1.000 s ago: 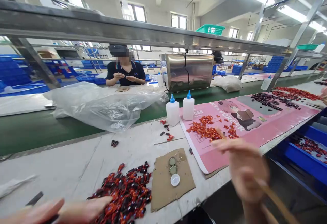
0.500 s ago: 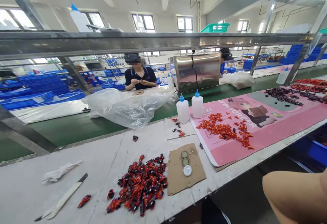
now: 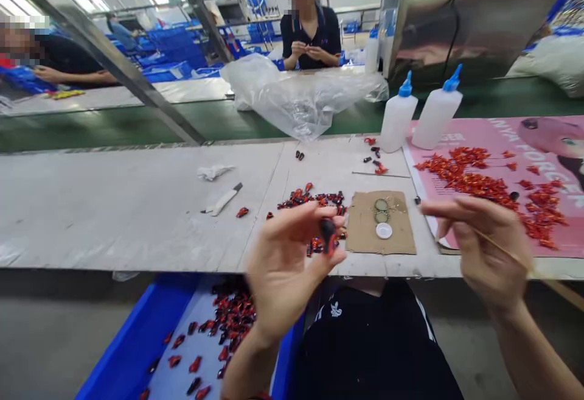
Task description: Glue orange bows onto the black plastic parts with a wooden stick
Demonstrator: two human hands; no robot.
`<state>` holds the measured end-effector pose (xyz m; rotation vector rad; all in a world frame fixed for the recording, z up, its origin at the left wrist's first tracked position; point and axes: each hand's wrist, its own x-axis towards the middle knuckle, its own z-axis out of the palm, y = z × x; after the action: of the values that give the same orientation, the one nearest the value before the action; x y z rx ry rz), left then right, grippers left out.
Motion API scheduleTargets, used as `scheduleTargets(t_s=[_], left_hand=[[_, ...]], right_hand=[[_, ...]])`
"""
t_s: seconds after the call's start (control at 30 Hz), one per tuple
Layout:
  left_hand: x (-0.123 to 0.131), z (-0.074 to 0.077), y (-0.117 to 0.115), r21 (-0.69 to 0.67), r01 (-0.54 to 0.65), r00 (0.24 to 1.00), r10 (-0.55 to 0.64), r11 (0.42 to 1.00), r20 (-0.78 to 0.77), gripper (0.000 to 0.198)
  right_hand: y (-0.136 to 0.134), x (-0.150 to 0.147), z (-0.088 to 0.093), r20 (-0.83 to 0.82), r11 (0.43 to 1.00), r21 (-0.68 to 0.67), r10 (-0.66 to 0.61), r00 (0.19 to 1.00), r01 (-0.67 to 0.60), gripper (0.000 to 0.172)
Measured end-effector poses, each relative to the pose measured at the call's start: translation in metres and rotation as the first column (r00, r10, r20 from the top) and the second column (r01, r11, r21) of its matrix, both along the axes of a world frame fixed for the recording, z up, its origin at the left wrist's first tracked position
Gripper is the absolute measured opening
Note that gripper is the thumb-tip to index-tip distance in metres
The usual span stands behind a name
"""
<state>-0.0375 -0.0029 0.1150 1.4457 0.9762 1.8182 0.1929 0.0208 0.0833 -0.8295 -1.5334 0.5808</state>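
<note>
Workbench with red-and-black pieces, bare hands at front edge

Pinching one black-and-red piece in left hand, thumb and fingers nearly closed on it, in front of a pile of similar pieces. Gripping thin stick in right hand, fingers folded together; cannot tell of anything more at the blurred fingertips.

Underneath, a scuffed, seamed whitish bench top. On it: crumpled white tissue, white tool with dark tip, brown cardboard with white cap and two greenish discs, two blue-nozzled bottles, pink mat under scattered orange pieces.

Below the edge, blue bin, pale-lined, with more red and black pieces. Beyond, green strip, clear plastic bag, shiny metal box; across from that, co-worker in dark shirt, another person far left, blue crates, bright windows.

Writing: "ANYA FORGER" in large white letters on mat; bottles plain; white emblem on dark clothing, without legible letters; shirt mark too small to read.
</note>
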Motion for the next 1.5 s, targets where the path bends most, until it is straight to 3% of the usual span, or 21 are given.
scheduleTargets(t_s=[0.1, 0.17, 0.23, 0.3, 0.43, 0.6, 0.8, 0.97, 1.23, 1.5], left_hand=[[0.012, -0.053, 0.002, -0.152, 0.014, 0.998, -0.023, 0.988, -0.058, 0.047], [0.02, -0.086, 0.003, -0.22, -0.002, 0.994, -0.021, 0.976, -0.103, 0.043], [0.028, -0.11, 0.002, -0.24, -0.018, 0.985, -0.024, 0.97, -0.173, 0.041], [0.033, -0.122, 0.0, -0.243, -0.023, 0.97, -0.037, 0.97, -0.241, 0.039], [0.037, -0.122, 0.003, -0.258, -0.016, 0.945, -0.069, 0.966, -0.32, 0.036], [0.036, -0.116, 0.01, -0.267, 0.0, 0.941, -0.09, 0.964, -0.326, 0.037], [0.036, -0.121, 0.01, -0.364, 0.058, 0.956, -0.156, 0.93, -0.249, 0.037], [0.036, -0.119, 0.01, -0.381, 0.086, 0.959, -0.181, 0.921, -0.22, 0.039], [0.035, -0.12, 0.009, -0.386, 0.11, 0.956, -0.204, 0.916, -0.212, 0.042], [0.034, -0.122, 0.008, -0.419, 0.105, 0.95, -0.216, 0.902, -0.227, 0.04]], right_hand=[[0.013, -0.014, -0.042, 0.027, 0.991, -0.067, 0.117, 0.993, -0.115, 0.03], [0.018, -0.016, -0.064, 0.112, 0.99, -0.128, 0.082, 0.99, -0.067, 0.034], [0.02, -0.014, -0.077, 0.183, 0.986, -0.164, 0.0, 0.983, 0.031, 0.031], [0.02, -0.012, -0.082, 0.141, 0.98, -0.179, -0.066, 0.988, 0.091, 0.029], [0.02, -0.014, -0.083, 0.025, 0.986, -0.148, -0.079, 0.997, 0.082, 0.047], [0.019, -0.015, -0.083, 0.089, 0.978, -0.208, -0.017, 0.996, 0.035, 0.027], [0.015, -0.02, -0.076, -0.187, 0.957, -0.275, -0.146, 0.971, 0.091, 0.013], [0.01, -0.03, -0.072, -0.378, 0.911, -0.413, -0.162, 0.912, -0.01, 0.004], [0.007, -0.036, -0.073, -0.353, 0.884, -0.461, -0.1, 0.93, -0.08, 0.007], [0.007, -0.034, -0.075, -0.358, 0.9, -0.427, -0.08, 0.93, -0.088, 0.004]])
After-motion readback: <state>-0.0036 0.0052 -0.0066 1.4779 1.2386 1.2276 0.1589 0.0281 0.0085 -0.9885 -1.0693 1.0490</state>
